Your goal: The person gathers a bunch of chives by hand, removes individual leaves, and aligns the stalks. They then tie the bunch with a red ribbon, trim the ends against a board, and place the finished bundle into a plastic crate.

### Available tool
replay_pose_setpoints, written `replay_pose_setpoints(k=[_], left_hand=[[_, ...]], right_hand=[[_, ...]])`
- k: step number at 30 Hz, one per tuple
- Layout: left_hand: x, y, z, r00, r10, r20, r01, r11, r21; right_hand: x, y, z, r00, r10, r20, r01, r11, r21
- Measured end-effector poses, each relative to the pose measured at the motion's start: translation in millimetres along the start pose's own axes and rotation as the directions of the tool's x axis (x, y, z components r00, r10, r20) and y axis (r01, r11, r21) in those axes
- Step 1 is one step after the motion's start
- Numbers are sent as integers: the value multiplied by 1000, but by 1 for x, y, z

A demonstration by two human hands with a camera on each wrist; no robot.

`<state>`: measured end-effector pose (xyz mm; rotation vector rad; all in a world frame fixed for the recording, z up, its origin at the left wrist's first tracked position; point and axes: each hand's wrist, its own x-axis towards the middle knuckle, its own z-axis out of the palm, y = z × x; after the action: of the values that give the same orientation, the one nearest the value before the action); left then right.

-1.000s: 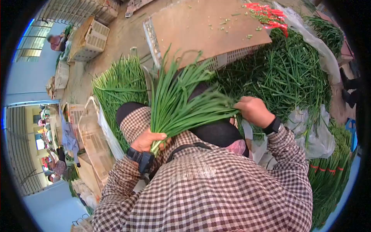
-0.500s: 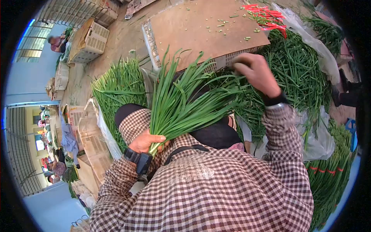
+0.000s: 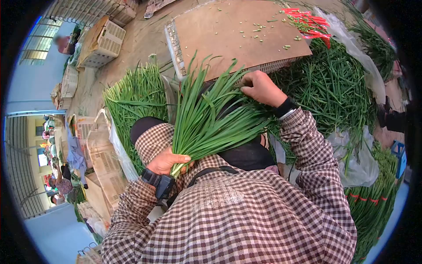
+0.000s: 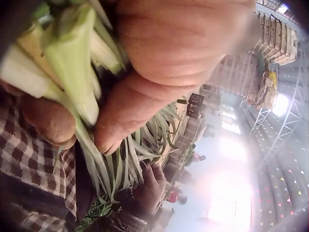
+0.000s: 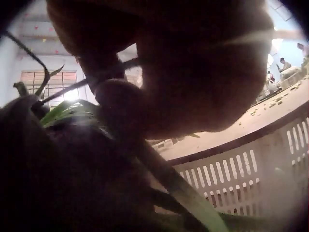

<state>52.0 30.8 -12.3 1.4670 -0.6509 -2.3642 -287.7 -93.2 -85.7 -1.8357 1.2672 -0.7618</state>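
Bunch of long green leaves [image 3: 206,125] is mid-frame in the head view, over the person's lap. Long axis: cut ends at lower left, leaves fanning out toward the top and right of the frame.

Left hand [image 3: 164,161] grasps the stalk end, thumb across the stems; the left wrist view shows pale cut ends poking out past the fingers. So the base is fixed there and the tip side hangs free.

Right hand [image 3: 264,89] is at the upper right edge of the fan, fingers curled. Dark wrist view, but thumb and finger look pinched on a thin leaf [image 5: 70,89]; can't tell whether that leaf is loose or part of the bunch.

Key relation: the bunch lies down and left of the right hand. Right is nearer the tips, left owns the base, so by my read any work on single leaf ends falls to the right, pulling outward along the leaf, away from the left.

Around it: surface [image 3: 237,49] just above the right hand in frame, loose pile of greens [image 3: 334,86] to its right.
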Motion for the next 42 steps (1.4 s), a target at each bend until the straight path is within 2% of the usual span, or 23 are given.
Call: replay_pose_setpoints(k=[3, 6, 9, 11, 12, 13, 15, 16, 18, 20, 22, 24, 27, 30, 33, 36, 39, 40, 41, 42], left_hand=[[1, -1, -1, 1000, 1, -14, 0, 1000, 4], [2, -2, -3, 1000, -2, -13, 2, 1000, 11], [3, 0, -5, 999, -28, 19, 27, 999, 21], [3, -1, -9, 998, -64, 20, 64, 998, -5], [4, -4, -15, 997, -69, 46, 67, 997, 43], [4, -6, -14, 997, -54, 61, 56, 998, -23], [2, -8, -12, 996, -28, 85, 40, 989, -143], [2, -6, -16, 991, -43, 123, 60, 989, -132], [1, -11, -21, 988, -48, 144, 70, 986, -151], [5, -11, -22, 979, -66, 192, 99, 980, -170], [5, -11, -22, 981, -57, 186, 85, 986, -144], [4, -10, -20, 984, -46, 170, 72, 987, -145], [4, -9, -18, 982, -58, 178, 90, 980, -176], [2, -10, -15, 985, -44, 168, 76, 979, -191], [5, -10, -20, 982, -48, 181, 76, 985, -153], [4, -8, -16, 987, -51, 155, 69, 991, -113], [4, -10, -15, 991, -29, 127, 45, 991, -126], [4, -10, -15, 995, -45, 92, 56, 991, -118], [3, -10, -15, 994, -44, 99, 56, 992, -117], [3, -10, -15, 993, -40, 108, 53, 992, -114]], right_hand=[[-3, -4, 0, 992, -34, -118, 11, 982, -189], [-4, 5, 5, 946, -81, -315, -15, 956, -292], [-6, 24, -13, 875, -53, -482, -14, 991, -134], [-27, 35, -52, 827, 60, -559, -57, 998, 23], [-41, 56, -67, 798, 18, -603, -133, 980, -147], [-51, 75, -78, 771, -38, -635, -206, 930, -305], [-77, 59, -93, 771, 123, -625, -377, 879, -293], [-82, 46, -93, 802, 148, -579, -266, 956, -124], [-95, 12, -88, 855, 179, -487, -71, 970, 233], [-99, -35, -76, 930, 132, -343, -36, 961, 273], [-94, -40, -54, 984, 86, -154, -25, 932, 360], [-85, -31, -31, 994, 105, -29, -87, 930, 356], [-74, -20, -10, 986, 159, 40, -164, 957, 237], [-69, -16, 0, 996, -5, -91, 20, 986, 165], [-63, -22, 6, 998, 21, -58, -16, 996, 92], [-60, -26, 13, 992, 7, -124, -7, 1000, -3], [-60, -19, 18, 955, -11, -295, 50, 991, 126], [-61, -16, 12, 938, 160, -307, -64, 951, 301], [-63, -7, 6, 883, 312, -351, -122, 874, 470], [-69, 3, -7, 829, 456, -324, -184, 769, 612]])
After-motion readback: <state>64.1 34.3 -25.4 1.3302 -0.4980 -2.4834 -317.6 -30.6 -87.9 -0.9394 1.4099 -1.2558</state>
